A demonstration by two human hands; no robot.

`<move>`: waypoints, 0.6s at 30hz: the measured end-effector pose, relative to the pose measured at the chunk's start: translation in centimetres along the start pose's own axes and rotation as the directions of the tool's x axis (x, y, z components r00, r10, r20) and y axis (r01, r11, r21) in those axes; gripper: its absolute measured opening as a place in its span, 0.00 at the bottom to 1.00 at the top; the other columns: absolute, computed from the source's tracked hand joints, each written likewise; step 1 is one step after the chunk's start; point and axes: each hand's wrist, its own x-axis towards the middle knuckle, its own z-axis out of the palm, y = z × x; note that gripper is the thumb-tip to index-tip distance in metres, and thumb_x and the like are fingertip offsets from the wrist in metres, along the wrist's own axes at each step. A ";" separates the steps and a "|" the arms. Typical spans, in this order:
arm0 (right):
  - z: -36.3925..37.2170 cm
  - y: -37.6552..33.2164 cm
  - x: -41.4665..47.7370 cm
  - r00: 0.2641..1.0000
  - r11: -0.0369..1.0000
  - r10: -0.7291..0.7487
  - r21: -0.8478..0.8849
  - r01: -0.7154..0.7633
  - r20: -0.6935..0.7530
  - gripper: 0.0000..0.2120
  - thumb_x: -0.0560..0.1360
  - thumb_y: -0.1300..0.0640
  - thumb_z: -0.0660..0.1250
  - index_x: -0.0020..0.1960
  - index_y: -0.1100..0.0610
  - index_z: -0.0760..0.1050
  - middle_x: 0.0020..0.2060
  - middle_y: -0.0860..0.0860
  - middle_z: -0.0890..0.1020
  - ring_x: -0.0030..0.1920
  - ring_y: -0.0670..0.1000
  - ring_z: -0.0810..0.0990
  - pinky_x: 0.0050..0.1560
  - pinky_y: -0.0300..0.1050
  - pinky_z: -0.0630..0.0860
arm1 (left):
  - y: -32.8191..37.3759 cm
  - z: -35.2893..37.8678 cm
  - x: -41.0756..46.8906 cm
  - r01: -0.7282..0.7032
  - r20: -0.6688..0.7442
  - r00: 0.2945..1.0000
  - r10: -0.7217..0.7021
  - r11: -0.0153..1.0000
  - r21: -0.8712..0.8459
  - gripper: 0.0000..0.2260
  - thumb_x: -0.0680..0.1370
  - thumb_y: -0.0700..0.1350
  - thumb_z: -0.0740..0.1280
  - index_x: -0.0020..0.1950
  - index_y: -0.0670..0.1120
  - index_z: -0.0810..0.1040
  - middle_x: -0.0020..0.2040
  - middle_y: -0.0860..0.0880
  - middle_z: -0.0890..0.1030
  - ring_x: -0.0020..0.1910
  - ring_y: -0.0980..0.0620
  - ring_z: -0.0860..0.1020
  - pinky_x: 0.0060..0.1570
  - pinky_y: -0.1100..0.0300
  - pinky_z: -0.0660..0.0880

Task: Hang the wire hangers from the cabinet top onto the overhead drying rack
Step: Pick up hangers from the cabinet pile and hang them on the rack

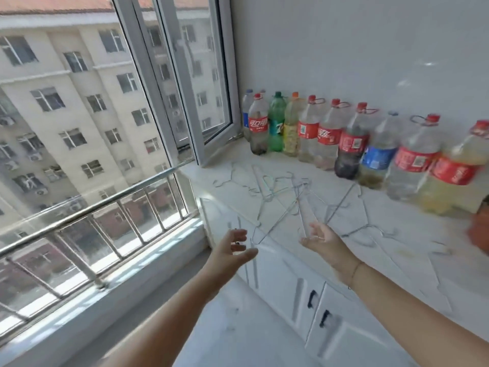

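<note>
Wire hangers (280, 197) are being reached for, tangled on the cabinet top (397, 250); the left hand (234, 247) and right hand (321, 239) are being held spread-fingered, gripping nothing. Neighbours could be dragged off by interlocked hooks.

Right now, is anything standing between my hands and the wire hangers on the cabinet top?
Nothing visible does. The left hand and right hand reach in from the front edge, and the tangled wire hangers lie nearest on the cabinet top. The soda bottles stand behind them along the wall. The drying rack is out of view.
</note>
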 end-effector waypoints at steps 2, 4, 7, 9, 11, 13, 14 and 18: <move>-2.5 2.0 1.5 0.998 0.998 0.055 -0.004 -0.056 -0.022 0.28 0.72 0.57 0.71 0.69 0.57 0.65 0.68 0.56 0.68 0.66 0.50 0.69 0.61 0.41 0.65 | -0.5 2.1 2.7 0.039 0.005 0.999 -0.039 0.999 -0.010 0.19 0.74 0.45 0.71 0.64 0.49 0.72 0.60 0.51 0.75 0.57 0.54 0.75 0.49 0.66 0.73; -4.4 3.4 3.0 0.994 0.995 0.102 0.007 -0.102 -0.033 0.28 0.71 0.58 0.71 0.68 0.56 0.67 0.68 0.57 0.69 0.67 0.51 0.69 0.62 0.41 0.65 | -1.1 3.5 5.4 0.076 -0.002 0.997 -0.076 0.997 -0.013 0.19 0.75 0.44 0.70 0.64 0.46 0.72 0.59 0.50 0.75 0.55 0.55 0.76 0.46 0.68 0.71; -6.1 4.4 5.7 0.986 0.987 0.159 0.030 -0.158 -0.048 0.27 0.69 0.54 0.73 0.66 0.55 0.69 0.66 0.56 0.72 0.62 0.50 0.72 0.56 0.41 0.67 | -2.6 4.3 9.5 0.149 -0.025 0.988 -0.149 0.989 0.011 0.17 0.75 0.46 0.69 0.63 0.46 0.72 0.60 0.49 0.76 0.54 0.54 0.76 0.51 0.63 0.72; -6.5 4.8 8.0 0.981 0.983 0.180 0.038 -0.178 -0.068 0.24 0.70 0.52 0.72 0.64 0.55 0.70 0.64 0.54 0.74 0.58 0.49 0.74 0.54 0.41 0.68 | -3.7 4.1 12.5 0.206 -0.035 0.978 -0.205 0.978 0.034 0.16 0.76 0.47 0.68 0.62 0.47 0.73 0.60 0.48 0.76 0.55 0.51 0.76 0.54 0.59 0.71; -6.4 5.0 10.6 0.978 0.981 0.193 0.048 -0.190 -0.084 0.21 0.75 0.54 0.67 0.65 0.58 0.69 0.62 0.53 0.74 0.57 0.49 0.73 0.52 0.40 0.71 | -4.6 3.7 15.7 0.265 -0.047 0.963 -0.264 0.964 0.015 0.17 0.76 0.48 0.68 0.63 0.46 0.73 0.60 0.46 0.77 0.57 0.47 0.76 0.54 0.57 0.70; -6.0 5.1 13.2 0.973 0.976 0.212 0.075 -0.205 -0.090 0.21 0.76 0.56 0.65 0.67 0.60 0.68 0.60 0.53 0.74 0.57 0.49 0.73 0.50 0.40 0.73 | -5.4 3.2 19.0 0.311 -0.040 0.949 -0.312 0.950 -0.032 0.18 0.76 0.47 0.68 0.65 0.44 0.71 0.60 0.45 0.76 0.56 0.47 0.75 0.57 0.56 0.69; -5.6 5.1 14.6 0.971 0.973 0.222 0.089 -0.215 -0.087 0.21 0.76 0.57 0.65 0.66 0.61 0.68 0.59 0.53 0.74 0.57 0.49 0.73 0.55 0.43 0.73 | -5.8 3.0 20.7 0.335 -0.035 0.941 -0.337 0.941 -0.049 0.19 0.77 0.46 0.67 0.66 0.43 0.71 0.58 0.45 0.76 0.54 0.49 0.74 0.57 0.55 0.69; -3.3 4.3 19.9 0.962 0.948 0.272 0.177 -0.263 -0.027 0.17 0.77 0.58 0.64 0.64 0.61 0.70 0.54 0.54 0.75 0.57 0.51 0.74 0.64 0.50 0.69 | -7.1 2.8 26.9 0.413 -0.018 0.910 -0.414 0.909 -0.049 0.14 0.78 0.46 0.66 0.61 0.43 0.74 0.45 0.47 0.73 0.41 0.53 0.69 0.39 0.60 0.65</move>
